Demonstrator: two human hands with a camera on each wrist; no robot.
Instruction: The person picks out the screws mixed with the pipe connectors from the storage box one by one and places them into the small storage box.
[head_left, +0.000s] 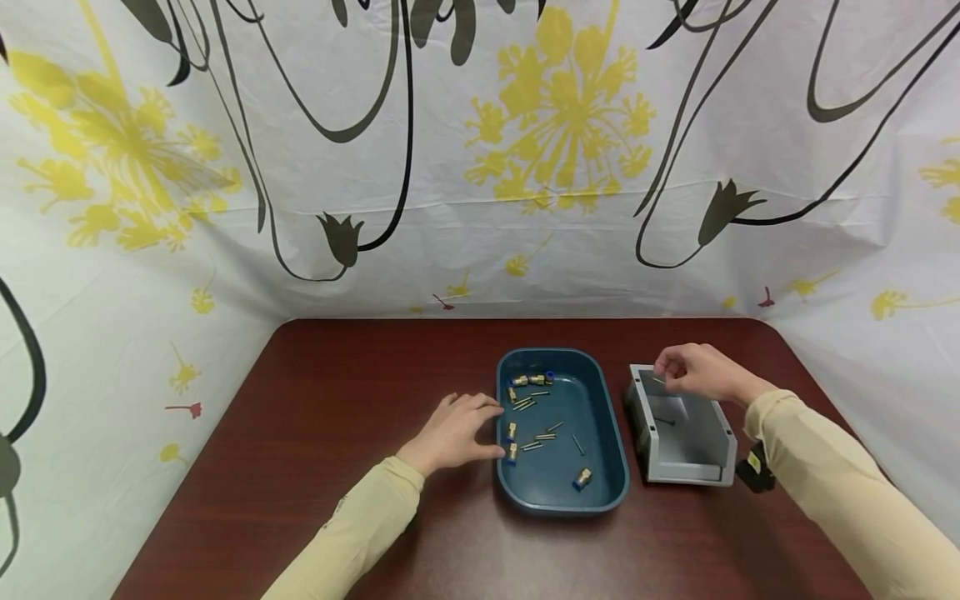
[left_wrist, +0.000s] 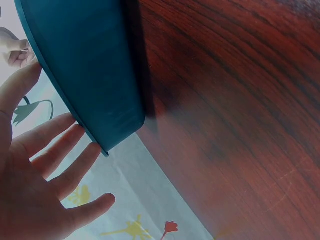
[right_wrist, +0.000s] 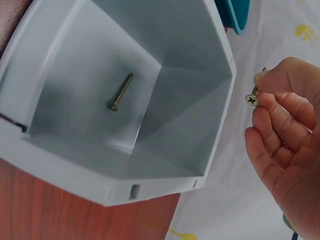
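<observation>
Between thumb and fingers, my right hand [head_left: 697, 372] pinches a brass-coloured screw [right_wrist: 253, 96] with a cross-slot head, above the back of a grey open-front bin [head_left: 654, 467]. Another screw [right_wrist: 121, 92] lies on the bin's floor. To the left stands a blue oval tray [head_left: 562, 500]. My left hand [head_left: 459, 433] is at the tray's left rim, its fingers spread and fingertips right at the edge. Inside the tray are several screws [head_left: 545, 437] and several brass fittings with blue ends, one fitting [head_left: 582, 478] near the front right.
Both containers stand on a dark red wood-grain table [head_left: 360, 375]. A patterned white cloth [head_left: 420, 208] hangs behind the table and along its sides. A black device [head_left: 756, 468] sits beneath my right wrist, close to the bin's right side.
</observation>
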